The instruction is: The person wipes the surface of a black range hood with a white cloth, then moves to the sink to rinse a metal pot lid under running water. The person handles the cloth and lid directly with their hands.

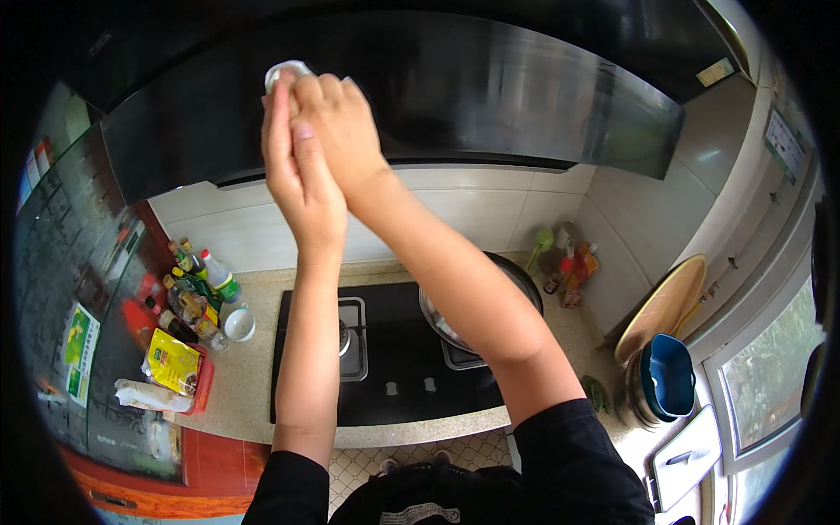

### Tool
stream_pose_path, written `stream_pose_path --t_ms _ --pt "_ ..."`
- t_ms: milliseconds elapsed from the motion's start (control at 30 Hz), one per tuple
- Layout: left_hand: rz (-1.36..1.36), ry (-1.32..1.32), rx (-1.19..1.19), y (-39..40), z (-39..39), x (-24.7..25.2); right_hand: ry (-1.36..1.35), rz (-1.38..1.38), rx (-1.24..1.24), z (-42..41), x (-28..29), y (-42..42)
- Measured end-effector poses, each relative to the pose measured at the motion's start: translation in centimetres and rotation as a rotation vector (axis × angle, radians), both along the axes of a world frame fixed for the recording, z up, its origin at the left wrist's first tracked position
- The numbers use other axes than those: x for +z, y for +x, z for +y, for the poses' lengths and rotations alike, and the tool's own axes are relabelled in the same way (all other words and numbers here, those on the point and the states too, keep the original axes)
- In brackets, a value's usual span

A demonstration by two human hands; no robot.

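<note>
Both of my arms reach up to the black glossy panel of a range hood [459, 92]. My left hand [295, 157] lies alongside my right hand [338, 125], with its thumb against it. A white cloth or pad [287, 67] shows at the fingertips, pressed to the panel; the hands hide most of it. Which hand grips it is hard to tell, as the fingers overlap. Beneath my arms is a black gas cooktop [394, 407], and a wok [525, 289] sits on its right burner, partly behind my right forearm.
Sauce bottles [190, 295], a white cup [240, 324] and a red basket [205, 387] with packets stand left on the counter. A green ladle [541, 243], condiments [577, 269], a round wooden board [663, 302] and a blue basin [672, 377] are right, near the window.
</note>
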State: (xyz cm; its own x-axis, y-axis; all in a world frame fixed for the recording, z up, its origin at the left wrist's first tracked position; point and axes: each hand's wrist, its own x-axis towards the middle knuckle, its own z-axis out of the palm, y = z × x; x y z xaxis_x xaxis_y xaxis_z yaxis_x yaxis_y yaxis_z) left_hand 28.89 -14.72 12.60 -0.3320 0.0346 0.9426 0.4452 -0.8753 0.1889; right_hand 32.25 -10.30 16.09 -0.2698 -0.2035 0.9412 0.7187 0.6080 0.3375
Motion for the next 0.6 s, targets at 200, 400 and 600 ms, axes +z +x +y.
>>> stream_pose_path --t_ms 200,400,600 --pt "0.139 0.016 -0.030 4.2 0.3 0.6 0.095 0.111 -0.179 1.5 3.0 8.4" --pt "0.272 -0.043 -0.132 10.2 0.1 0.5 0.010 0.268 -0.365 2.2 3.1 24.1" --pt "0.325 -0.027 -0.130 13.4 0.6 0.5 -0.182 0.530 -0.605 4.7 3.0 40.1"
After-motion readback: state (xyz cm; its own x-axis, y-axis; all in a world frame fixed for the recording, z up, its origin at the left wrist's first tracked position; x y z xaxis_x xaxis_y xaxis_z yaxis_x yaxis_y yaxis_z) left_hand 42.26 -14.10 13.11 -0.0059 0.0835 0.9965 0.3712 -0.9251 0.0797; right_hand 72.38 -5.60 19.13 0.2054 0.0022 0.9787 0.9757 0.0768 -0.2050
